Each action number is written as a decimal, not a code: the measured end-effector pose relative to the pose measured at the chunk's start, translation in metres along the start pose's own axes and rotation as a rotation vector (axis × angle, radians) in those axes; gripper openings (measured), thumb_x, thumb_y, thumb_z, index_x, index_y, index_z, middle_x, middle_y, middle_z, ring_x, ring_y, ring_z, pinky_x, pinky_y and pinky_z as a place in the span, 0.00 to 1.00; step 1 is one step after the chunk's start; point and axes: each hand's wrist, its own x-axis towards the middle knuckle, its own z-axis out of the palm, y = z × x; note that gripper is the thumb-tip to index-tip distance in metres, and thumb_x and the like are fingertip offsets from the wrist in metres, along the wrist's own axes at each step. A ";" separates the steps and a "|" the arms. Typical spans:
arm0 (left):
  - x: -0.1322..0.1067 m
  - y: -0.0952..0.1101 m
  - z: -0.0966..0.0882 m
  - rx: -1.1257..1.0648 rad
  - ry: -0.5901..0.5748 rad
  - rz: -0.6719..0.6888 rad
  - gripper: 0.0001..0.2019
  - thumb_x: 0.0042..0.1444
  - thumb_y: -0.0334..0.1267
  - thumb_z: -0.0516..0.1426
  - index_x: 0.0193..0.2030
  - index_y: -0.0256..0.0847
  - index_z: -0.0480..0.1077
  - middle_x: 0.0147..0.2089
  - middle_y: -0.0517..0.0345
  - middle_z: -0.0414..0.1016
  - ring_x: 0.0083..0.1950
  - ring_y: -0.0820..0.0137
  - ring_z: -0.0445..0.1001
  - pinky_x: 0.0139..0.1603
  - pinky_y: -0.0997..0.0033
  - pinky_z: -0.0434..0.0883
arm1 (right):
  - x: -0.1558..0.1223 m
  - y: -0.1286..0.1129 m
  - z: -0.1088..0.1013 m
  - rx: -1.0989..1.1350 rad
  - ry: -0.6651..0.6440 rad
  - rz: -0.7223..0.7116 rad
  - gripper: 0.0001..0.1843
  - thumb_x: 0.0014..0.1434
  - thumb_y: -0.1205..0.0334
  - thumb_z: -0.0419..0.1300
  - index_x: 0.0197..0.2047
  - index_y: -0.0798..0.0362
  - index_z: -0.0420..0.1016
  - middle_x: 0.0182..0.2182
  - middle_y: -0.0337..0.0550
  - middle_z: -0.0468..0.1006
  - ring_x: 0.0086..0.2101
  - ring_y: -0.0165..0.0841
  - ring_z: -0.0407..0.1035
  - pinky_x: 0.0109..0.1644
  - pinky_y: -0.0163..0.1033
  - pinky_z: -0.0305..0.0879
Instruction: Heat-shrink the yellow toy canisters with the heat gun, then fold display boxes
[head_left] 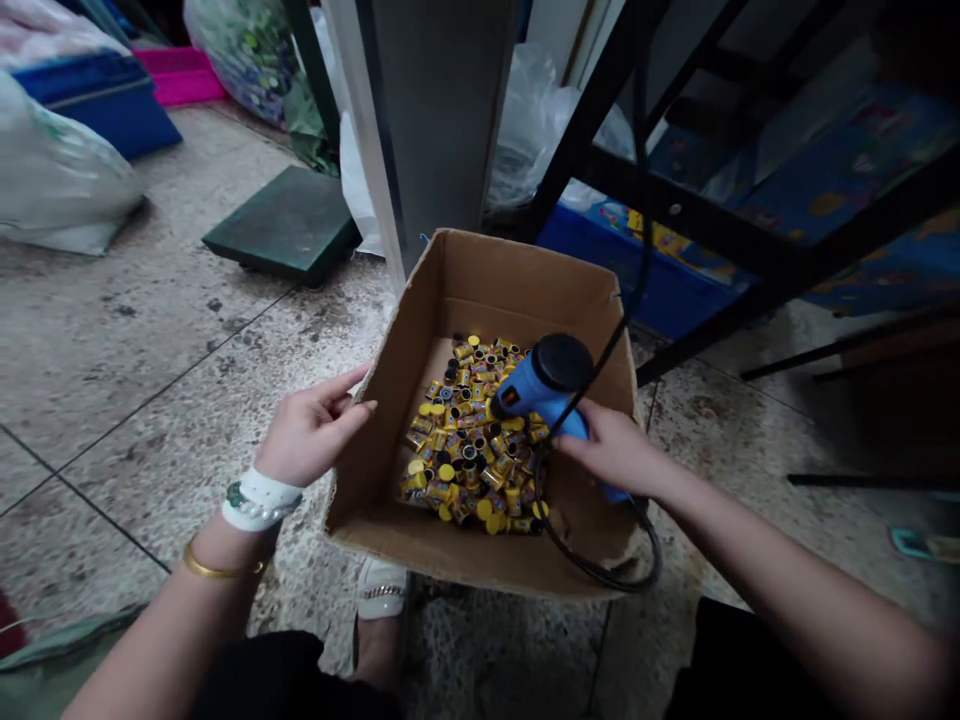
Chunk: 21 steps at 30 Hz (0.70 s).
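Observation:
An open cardboard box (517, 265) stands in front of me, with many small yellow tubs (480, 440) with yellow and black ends heaped loosely inside. My left hand (311, 425) is closed on the box's left rim, thumb on the inner side and fingers outside. Over the right part of the box, my right hand (607, 445) grips the handle of a blue heat gun (536, 385) with a round black rear end. Its nozzle points left and down at the tubs. A black cord (637, 250) passes over the box's right side and loops near its front right corner.
Behind the box rises a grey post (442, 120). A dark green platform (289, 220) lies on the floor at left, with a white sack (60, 170) and blue bin (105, 95) beyond. A black metal frame (675, 215) stands at right. My shoe (382, 590) is close in front.

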 end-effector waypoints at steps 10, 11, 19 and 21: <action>-0.052 0.058 0.051 0.108 -0.079 0.363 0.37 0.58 0.49 0.58 0.70 0.31 0.54 0.68 0.35 0.59 0.69 0.51 0.58 0.66 0.44 0.62 | 0.023 -0.034 0.031 0.151 0.230 -0.137 0.17 0.56 0.56 0.58 0.47 0.54 0.66 0.25 0.40 0.74 0.24 0.34 0.69 0.27 0.36 0.60; -0.047 0.058 0.059 0.024 -0.168 0.312 0.39 0.58 0.50 0.57 0.71 0.32 0.51 0.69 0.35 0.57 0.70 0.50 0.57 0.67 0.44 0.61 | 0.018 -0.033 0.035 0.221 0.163 -0.159 0.17 0.56 0.55 0.57 0.47 0.53 0.67 0.23 0.37 0.73 0.22 0.32 0.68 0.26 0.35 0.60; -0.041 0.077 0.047 -0.536 -0.665 0.067 0.16 0.63 0.46 0.52 0.37 0.36 0.74 0.22 0.59 0.70 0.22 0.73 0.68 0.24 0.74 0.69 | 0.028 -0.028 0.037 0.203 0.292 -0.117 0.18 0.53 0.53 0.60 0.45 0.52 0.68 0.20 0.34 0.70 0.21 0.33 0.67 0.25 0.35 0.60; -0.058 0.071 0.028 -0.526 -0.495 0.231 0.18 0.66 0.42 0.48 0.30 0.38 0.73 0.21 0.58 0.69 0.22 0.73 0.68 0.24 0.74 0.68 | 0.036 -0.025 0.030 0.185 0.313 -0.019 0.18 0.54 0.52 0.60 0.44 0.52 0.66 0.20 0.35 0.71 0.20 0.34 0.69 0.24 0.36 0.60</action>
